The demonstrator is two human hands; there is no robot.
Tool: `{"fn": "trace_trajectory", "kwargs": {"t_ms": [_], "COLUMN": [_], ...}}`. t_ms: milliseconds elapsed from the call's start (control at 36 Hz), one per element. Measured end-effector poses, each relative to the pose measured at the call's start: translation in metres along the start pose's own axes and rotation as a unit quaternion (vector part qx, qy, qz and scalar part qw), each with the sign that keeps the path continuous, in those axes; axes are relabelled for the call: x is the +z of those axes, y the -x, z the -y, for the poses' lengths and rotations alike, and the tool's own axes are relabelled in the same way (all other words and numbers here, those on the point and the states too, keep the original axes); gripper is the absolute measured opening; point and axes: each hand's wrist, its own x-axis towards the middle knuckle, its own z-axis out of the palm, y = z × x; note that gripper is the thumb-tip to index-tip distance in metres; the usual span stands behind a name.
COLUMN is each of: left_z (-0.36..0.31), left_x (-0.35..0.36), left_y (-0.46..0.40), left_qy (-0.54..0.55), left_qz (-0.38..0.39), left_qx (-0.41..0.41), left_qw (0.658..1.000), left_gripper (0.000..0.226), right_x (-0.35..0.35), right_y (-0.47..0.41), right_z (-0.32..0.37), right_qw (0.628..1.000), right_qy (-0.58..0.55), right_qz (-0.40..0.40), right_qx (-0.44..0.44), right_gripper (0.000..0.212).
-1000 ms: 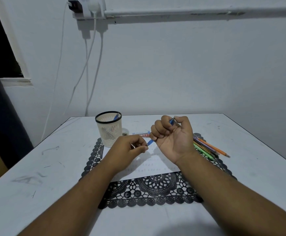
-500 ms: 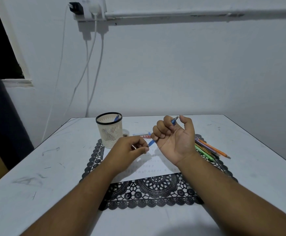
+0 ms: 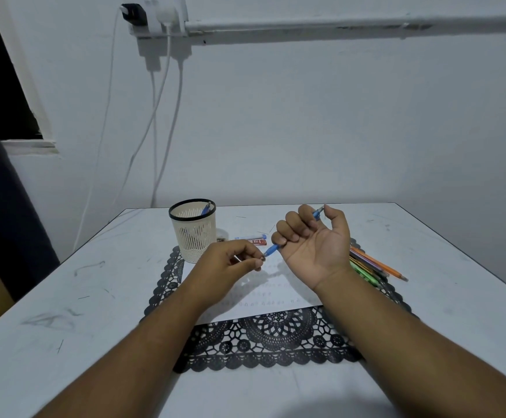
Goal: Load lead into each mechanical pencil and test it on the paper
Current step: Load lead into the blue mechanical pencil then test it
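Head view: right hand (image 3: 315, 245) grips blue pencil (image 3: 271, 250), left hand (image 3: 230, 263) pinching.

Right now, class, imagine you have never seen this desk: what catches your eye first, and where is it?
First, the two hands raised mid-table over the paper: the right hand grips a blue mechanical pencil, and the left hand pinches something tiny at its tip. Next, the black lace mat beneath, the cream pen cup behind the left hand, and coloured pencils right.

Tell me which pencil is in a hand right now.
The blue pencil, gripped in the right hand above the paper. Another blue one stands in the cup; the coloured pencils lie on the mat.
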Motion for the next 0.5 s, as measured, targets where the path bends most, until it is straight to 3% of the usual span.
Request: {"fn": "trace_trajectory", "kwargs": {"t_ms": [500], "left_z": [-0.0006], "left_x": [0.0006], "left_y": [0.0002], "left_qy": [-0.015], "left_qz": [0.000], "left_qx": [0.010], "left_qw": [1.000], "left_gripper": [0.010], "right_x": [0.0002], "right_y": [0.0007], "right_z": [-0.0002], "right_qw": [1.000], "right_qy": [-0.002], "right_qz": [-0.001], "right_qx": [0.002], "right_gripper": [0.035]}}
